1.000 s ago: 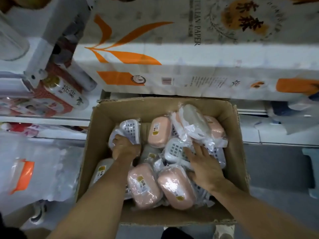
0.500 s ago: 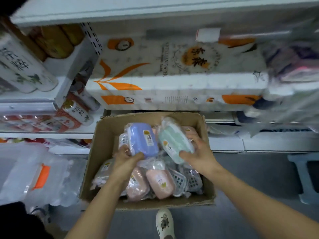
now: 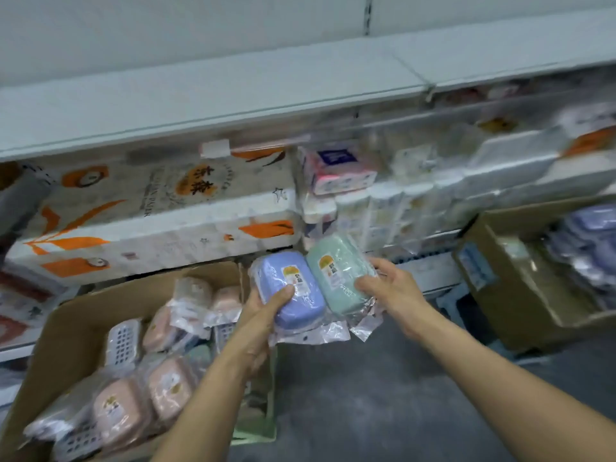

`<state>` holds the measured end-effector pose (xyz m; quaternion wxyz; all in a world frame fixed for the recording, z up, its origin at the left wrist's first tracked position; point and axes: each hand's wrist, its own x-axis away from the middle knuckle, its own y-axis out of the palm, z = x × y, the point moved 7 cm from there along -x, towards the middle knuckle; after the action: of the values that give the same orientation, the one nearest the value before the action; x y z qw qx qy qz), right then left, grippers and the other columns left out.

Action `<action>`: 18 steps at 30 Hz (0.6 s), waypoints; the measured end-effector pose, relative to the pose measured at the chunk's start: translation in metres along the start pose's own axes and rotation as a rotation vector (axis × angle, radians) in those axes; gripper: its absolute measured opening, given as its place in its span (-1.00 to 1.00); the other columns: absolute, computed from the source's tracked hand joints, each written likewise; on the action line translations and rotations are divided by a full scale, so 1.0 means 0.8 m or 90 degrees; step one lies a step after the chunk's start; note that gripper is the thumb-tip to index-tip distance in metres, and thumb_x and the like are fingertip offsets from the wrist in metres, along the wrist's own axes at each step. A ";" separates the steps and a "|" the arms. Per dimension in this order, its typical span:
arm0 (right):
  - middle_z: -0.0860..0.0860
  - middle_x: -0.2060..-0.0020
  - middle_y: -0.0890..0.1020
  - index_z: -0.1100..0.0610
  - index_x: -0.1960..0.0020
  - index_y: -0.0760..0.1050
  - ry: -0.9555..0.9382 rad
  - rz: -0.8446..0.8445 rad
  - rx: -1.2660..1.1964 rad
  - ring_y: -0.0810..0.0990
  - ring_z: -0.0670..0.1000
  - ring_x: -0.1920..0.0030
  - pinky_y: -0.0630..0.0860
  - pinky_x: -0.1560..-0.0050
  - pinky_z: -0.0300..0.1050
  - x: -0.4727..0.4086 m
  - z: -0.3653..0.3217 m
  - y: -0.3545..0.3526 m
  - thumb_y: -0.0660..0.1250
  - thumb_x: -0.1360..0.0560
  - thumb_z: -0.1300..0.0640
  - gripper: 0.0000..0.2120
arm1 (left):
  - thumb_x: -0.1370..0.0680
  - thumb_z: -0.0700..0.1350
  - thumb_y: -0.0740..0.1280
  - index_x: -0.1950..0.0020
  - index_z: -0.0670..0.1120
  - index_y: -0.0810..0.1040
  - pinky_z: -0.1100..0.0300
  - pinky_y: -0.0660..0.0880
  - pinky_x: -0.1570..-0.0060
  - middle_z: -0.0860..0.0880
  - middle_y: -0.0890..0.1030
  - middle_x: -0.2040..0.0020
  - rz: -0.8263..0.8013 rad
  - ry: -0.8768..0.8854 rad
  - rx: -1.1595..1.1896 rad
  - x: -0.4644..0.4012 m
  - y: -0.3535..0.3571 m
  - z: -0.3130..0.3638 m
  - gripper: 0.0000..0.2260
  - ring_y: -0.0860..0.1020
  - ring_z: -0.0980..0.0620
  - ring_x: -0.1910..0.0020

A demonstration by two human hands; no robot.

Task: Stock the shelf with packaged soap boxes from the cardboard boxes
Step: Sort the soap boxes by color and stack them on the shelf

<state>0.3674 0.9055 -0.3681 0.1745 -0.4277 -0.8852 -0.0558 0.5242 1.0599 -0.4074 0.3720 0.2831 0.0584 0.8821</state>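
My left hand (image 3: pixel 263 311) grips a blue soap box (image 3: pixel 293 291) wrapped in clear plastic. My right hand (image 3: pixel 390 288) holds a green soap box (image 3: pixel 336 275) in the same wrapping. Both boxes are held side by side, touching, above the right edge of the open cardboard box (image 3: pixel 73 331) at the lower left. That box holds several pink soap boxes (image 3: pixel 166 385) and white perforated trays in plastic bags. A wide white shelf (image 3: pixel 233 95) runs across above.
Large tissue-paper packs (image 3: pixel 160 221) with orange print and smaller tissue packs (image 3: pixel 400 208) fill the shelf level behind my hands. A second cardboard box (image 3: pixel 520 278) with bluish wrapped goods stands at the right. Grey floor (image 3: pixel 366 395) lies below my arms.
Both hands have lifted the blue and green soap boxes out of the cardboard box and carried them right and up. My view has swung right, bringing the second cardboard box in.
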 end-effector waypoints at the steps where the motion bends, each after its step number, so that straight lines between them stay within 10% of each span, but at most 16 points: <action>1: 0.08 0.10 0.69 0.10 -0.09 0.57 -0.003 0.011 -0.001 0.66 -0.07 0.23 0.54 0.30 -0.25 0.004 -0.002 -0.033 0.38 -0.43 0.37 -0.71 | -0.39 -0.12 0.48 -0.37 -0.12 0.44 0.14 0.62 0.21 -0.14 0.68 -0.10 -0.003 0.001 -0.011 -0.003 0.032 -0.005 -0.44 0.69 -0.07 0.04; 18: 0.00 0.10 0.68 0.07 -0.10 0.47 0.053 0.294 -0.018 0.67 -0.02 0.16 0.54 0.19 -0.12 0.002 0.045 -0.444 0.44 -0.42 0.15 -0.72 | -0.44 -0.20 0.48 -0.33 -0.12 0.42 0.05 0.62 0.14 -0.13 0.68 -0.11 -0.159 -0.052 -0.149 -0.089 0.417 -0.129 -0.51 0.68 -0.13 0.00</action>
<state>0.0810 0.6927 -0.3827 0.2128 -0.6186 -0.7550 -0.0445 0.3004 0.7828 -0.4214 0.5112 0.2642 -0.0249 0.8174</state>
